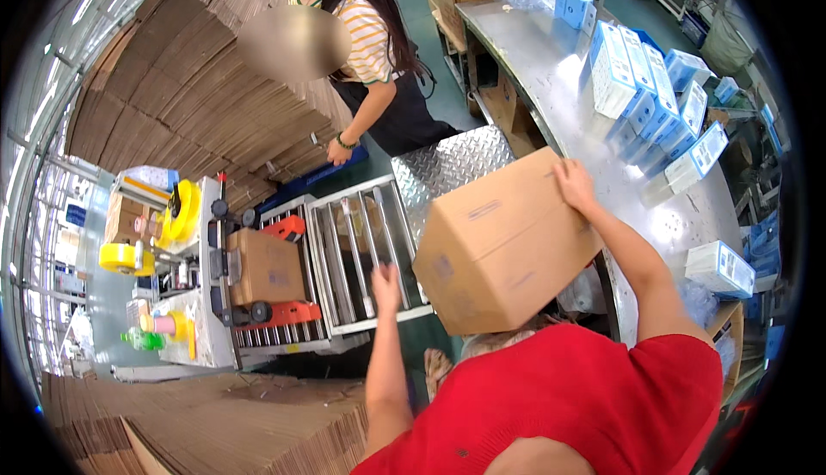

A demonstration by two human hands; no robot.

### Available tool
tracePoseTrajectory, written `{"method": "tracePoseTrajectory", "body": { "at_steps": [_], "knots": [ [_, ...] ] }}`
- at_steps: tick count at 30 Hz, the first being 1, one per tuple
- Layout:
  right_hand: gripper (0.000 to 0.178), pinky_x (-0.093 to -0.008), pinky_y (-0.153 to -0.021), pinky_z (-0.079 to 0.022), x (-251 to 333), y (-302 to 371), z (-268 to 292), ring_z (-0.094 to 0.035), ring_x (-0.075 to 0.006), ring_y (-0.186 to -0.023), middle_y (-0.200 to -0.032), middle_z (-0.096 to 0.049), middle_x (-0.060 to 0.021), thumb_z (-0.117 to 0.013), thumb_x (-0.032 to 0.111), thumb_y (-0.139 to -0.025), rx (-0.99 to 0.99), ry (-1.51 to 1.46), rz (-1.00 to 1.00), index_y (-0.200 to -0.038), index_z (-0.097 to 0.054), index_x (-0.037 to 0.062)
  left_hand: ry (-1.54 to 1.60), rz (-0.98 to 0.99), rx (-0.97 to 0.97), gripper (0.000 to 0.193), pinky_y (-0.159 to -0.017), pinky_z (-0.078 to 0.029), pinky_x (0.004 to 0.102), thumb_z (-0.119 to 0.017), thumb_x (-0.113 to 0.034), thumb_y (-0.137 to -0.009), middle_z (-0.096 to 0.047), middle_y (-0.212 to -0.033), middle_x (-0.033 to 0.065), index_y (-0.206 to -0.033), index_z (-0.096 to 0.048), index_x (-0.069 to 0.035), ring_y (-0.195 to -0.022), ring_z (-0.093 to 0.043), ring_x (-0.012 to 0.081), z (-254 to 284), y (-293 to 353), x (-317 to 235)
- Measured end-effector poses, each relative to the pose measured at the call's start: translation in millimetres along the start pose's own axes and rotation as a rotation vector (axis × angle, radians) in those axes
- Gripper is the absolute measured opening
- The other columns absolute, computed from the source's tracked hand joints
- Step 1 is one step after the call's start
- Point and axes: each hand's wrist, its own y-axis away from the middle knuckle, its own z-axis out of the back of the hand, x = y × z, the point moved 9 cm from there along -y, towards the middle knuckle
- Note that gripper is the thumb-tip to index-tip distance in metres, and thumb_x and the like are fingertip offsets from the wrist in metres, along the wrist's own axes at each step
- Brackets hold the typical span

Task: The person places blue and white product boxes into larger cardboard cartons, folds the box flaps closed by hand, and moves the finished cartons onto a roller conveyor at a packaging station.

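Note:
A closed cardboard box [508, 234] stands tilted in front of my body, between the roller conveyor and the metal table. My right hand [575, 184] grips its upper right edge, with the fingers over the side. My left hand [386, 287] is apart from the box, above the rollers of the conveyor [354, 230]; its fingers look curled, and I see nothing in them. Another cardboard box [268, 267] sits in the carton-taping machine [217, 268], between its red side guides.
A person [370, 53] in a striped top stands beyond the conveyor, by tall stacks of flat cardboard [189, 88]. A diamond-plate metal surface [447, 161] adjoins the rollers. Several white-and-blue cartons [624, 75] stand on the metal table [551, 83]. More flat cardboard [198, 410] lies at lower left.

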Motion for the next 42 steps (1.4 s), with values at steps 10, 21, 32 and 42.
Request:
{"method": "tracePoseTrajectory", "body": {
  "at_steps": [10,21,32,42],
  "knots": [
    [0.053,-0.0407,-0.087,-0.045,-134,-1,-67,-0.061,-0.0334,-0.102,-0.112,-0.064,-0.0184,-0.037,0.044,-0.092,0.292,-0.386,-0.553,-0.113,-0.063,0.0029,0.463,0.607,0.406,0.02,-0.062,-0.04,0.0251,-0.067,-0.019,-0.085,-0.058,-0.088,-0.002,-0.098,-0.055,-0.011,-0.074,-0.05,0.0113,-15,68,81],
    [0.091,-0.0657,-0.104,-0.016,-28,86,-43,-0.01,-0.0364,-0.141,-0.155,-0.012,-0.0138,-0.04,0.073,-0.083,0.865,-0.882,-0.624,-0.148,-0.021,0.0133,0.425,-0.129,0.869,0.057,-0.101,-0.037,0.0345,-0.058,-0.017,-0.092,-0.04,-0.138,0.0139,-0.14,-0.031,-0.004,-0.126,-0.043,0.0231,34,157,-310],
    [0.058,-0.0481,-0.089,-0.043,111,84,-43,-0.052,-0.0403,-0.111,-0.124,-0.05,-0.0274,-0.053,0.024,-0.09,0.671,0.007,0.02,-0.138,-0.028,0.0025,-0.351,-0.185,0.065,0.081,-0.11,-0.027,0.0398,-0.061,0.002,-0.076,-0.02,-0.146,0.0316,-0.142,-0.014,0.007,-0.131,-0.035,0.041,96,37,-101],
    [0.038,-0.0435,-0.086,-0.045,-49,84,-121,-0.054,-0.0355,-0.103,-0.107,-0.055,-0.0192,-0.058,0.02,-0.082,0.489,0.041,0.052,-0.114,-0.05,0.0004,0.324,0.246,0.066,0.082,-0.1,-0.039,0.0375,-0.072,0.007,-0.072,-0.048,-0.13,0.013,-0.14,-0.029,-0.005,-0.116,-0.048,0.0261,86,34,35]
  ]
}}
